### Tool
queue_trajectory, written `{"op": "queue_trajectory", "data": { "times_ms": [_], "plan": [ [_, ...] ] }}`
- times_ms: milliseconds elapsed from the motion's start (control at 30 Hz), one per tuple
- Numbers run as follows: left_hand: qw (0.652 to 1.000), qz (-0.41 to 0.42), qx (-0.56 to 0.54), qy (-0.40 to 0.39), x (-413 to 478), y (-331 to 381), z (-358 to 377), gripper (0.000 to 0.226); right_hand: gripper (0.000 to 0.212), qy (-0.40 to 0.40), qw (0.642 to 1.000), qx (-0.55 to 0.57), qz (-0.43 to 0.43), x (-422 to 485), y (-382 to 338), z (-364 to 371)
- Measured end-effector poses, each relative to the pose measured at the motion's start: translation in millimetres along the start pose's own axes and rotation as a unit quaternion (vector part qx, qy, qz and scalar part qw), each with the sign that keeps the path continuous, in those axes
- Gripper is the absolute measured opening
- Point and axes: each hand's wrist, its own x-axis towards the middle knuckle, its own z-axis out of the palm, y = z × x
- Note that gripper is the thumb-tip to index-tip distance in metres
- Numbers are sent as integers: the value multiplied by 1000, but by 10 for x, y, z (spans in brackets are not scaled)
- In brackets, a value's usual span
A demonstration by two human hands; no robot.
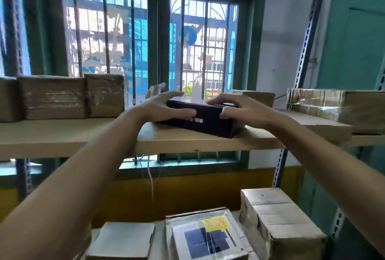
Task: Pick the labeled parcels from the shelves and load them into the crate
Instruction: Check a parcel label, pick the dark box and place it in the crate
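Spotter: Pickup is the step in hand. You have the dark parcel point(205, 121) on the upper shelf point(83, 134), close to its front edge and turned a little askew, with a hand at each end.

Checker: Agreed, and your grip looks half made. Your right hand point(235, 107) curls over the right end, fingers on top and thumb tucked against the front face. Your left hand point(164, 107) clasps the left end, thumb laid along the front face and fingers stretched over the top. The far fingertips are blurred, so I cannot say how firmly they press.

Spotter: The parcel's base looks flat on the board, so I judge it not yet lifted. Next you need to squeeze evenly from both ends, raise it level and draw it toward you over the edge.

Checker: Mind the brown cartons point(54, 97) to your left and the taped cartons point(337, 105) to your right. Both stand apart from the parcel, so you should have room. The crate is out of view, so you will have to turn and find it. The pale print on the front face is too small for me to read as a label.
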Motion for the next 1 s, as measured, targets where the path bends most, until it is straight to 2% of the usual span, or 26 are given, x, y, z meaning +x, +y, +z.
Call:
{"op": "queue_trajectory", "data": {
  "times_ms": [67,100,167,233,300,367,433,500,533,600,667,733,767,867,1000],
  "plan": [
    [999,0,-39,21,-4,-23,-10,82,26,7,1000,14,-11,-87,35,-39],
    [998,1,-64,22,-2,-39,-16,78,31,3,1000,1,-16,-140,43,-49],
    [992,-2,-123,28,-19,-61,-37,78,47,-12,997,-71,-37,-251,30,-39],
    [983,-8,-181,39,-47,-62,-54,75,75,7,978,-197,-75,-342,35,24],
    [972,2,-227,66,-77,-52,-61,64,81,48,946,-297,-118,-392,72,69],
    [951,20,-283,126,-107,-36,-79,54,72,68,944,-292,-137,-434,102,18],
    [920,40,-345,179,-131,-17,-124,49,68,51,961,-245,-118,-483,150,-78],
    [899,60,-390,189,-154,24,-145,42,68,50,963,-242,-112,-548,198,-147],
    [889,66,-413,188,-161,49,-145,37,68,75,962,-234,-118,-574,215,-174],
    [860,71,-467,191,-163,81,-149,32,58,181,962,-140,-147,-570,247,-239],
    [848,71,-484,203,-135,83,-147,44,40,285,946,71,-135,-486,220,-291],
    [865,57,-461,188,-110,77,-141,53,31,297,906,294,-70,-320,187,-281],
    [876,56,-450,165,-105,79,-125,57,29,284,884,370,-31,-231,171,-256],
    [893,80,-430,109,-114,67,-59,69,26,254,849,464,21,-44,111,-130],
    [895,81,-426,110,-129,81,-91,86,32,236,845,480,30,61,91,6]
  ]
}}
